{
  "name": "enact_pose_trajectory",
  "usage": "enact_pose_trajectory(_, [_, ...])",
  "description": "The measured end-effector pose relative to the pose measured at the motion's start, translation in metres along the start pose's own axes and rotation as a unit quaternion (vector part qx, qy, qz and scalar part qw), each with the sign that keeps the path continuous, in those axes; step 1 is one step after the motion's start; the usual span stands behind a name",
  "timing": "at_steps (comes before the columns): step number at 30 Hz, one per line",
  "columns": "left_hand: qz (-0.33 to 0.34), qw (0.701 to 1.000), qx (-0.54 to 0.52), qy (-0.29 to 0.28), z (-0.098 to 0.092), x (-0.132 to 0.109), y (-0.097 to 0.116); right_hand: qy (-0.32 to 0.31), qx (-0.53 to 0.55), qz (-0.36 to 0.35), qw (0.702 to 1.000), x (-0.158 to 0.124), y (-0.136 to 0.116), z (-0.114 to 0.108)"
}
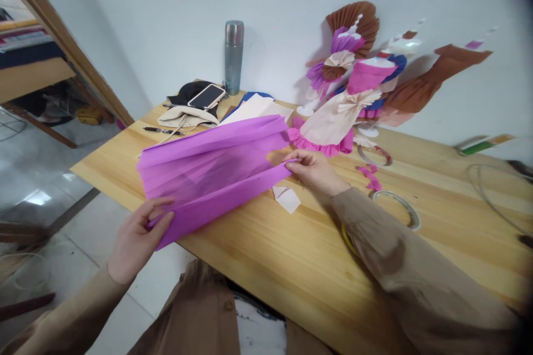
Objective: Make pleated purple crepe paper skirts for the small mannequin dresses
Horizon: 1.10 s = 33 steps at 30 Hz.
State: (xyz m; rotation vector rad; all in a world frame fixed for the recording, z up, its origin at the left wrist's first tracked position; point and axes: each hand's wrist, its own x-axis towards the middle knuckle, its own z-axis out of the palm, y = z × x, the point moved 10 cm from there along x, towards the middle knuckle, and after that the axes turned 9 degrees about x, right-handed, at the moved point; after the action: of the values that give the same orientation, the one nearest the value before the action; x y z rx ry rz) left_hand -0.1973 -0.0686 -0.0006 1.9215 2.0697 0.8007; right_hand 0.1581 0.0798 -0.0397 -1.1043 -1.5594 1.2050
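Note:
A wide sheet of purple crepe paper point(225, 161) is stretched between my two hands over the table's near left edge. Its far and near long edges are folded inward. My left hand point(139, 236) pinches the near left corner between thumb and fingers. At the near right corner, my right hand point(312, 169) grips the paper in a pinch. A small white paper scrap point(286, 199) lies on the tabletop just below my right hand.
Small paper dresses on stands point(358, 77) crowd the table's back by the wall. A flask point(234, 58), a phone point(207, 96) on a pouch, a pen point(164, 131) and white paper sheets point(254, 109) lie beyond the purple paper. A tape roll point(410, 212) and pink scraps point(370, 177) lie right.

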Motion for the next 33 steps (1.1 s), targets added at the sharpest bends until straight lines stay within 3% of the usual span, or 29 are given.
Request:
enact_pose_trajectory(3, [-0.046,0.998,-0.016,-0.042,0.011,0.005,-0.013,-0.001,-0.061,-0.017,0.998,0.012,0.003,0.006])
enact_pose_trajectory(5, [-0.036,0.999,0.014,-0.033,0.010,0.006,-0.014,-0.002,-0.110,-0.031,0.993,0.019,0.005,0.011])
enact_pose_trajectory(10, [0.065,0.990,0.122,0.036,0.006,0.000,-0.005,-0.024,-0.225,-0.079,0.971,0.021,0.001,0.026])
enact_pose_trajectory(17, [0.151,0.949,0.269,0.062,0.012,-0.010,0.007,-0.043,-0.316,-0.126,0.939,0.009,-0.011,0.033])
enact_pose_trajectory(20, [0.221,0.934,0.253,0.125,-0.001,-0.017,0.029,-0.038,-0.327,-0.143,0.933,0.007,-0.017,0.030])
enact_pose_trajectory(22, [0.280,0.929,0.201,0.137,-0.007,-0.025,0.044,-0.029,-0.328,-0.157,0.931,0.005,-0.023,0.025])
enact_pose_trajectory(24, [0.333,0.923,0.163,0.104,-0.003,-0.032,0.055,-0.022,-0.326,-0.168,0.930,0.002,-0.032,0.020])
enact_pose_trajectory(28, [0.396,0.896,0.201,0.007,0.028,-0.042,0.063,-0.061,-0.306,-0.192,0.930,-0.011,-0.048,0.025])
enact_pose_trajectory(33, [0.369,0.892,0.261,-0.026,0.059,-0.043,0.045,-0.198,-0.329,-0.175,0.906,-0.030,-0.030,0.059])
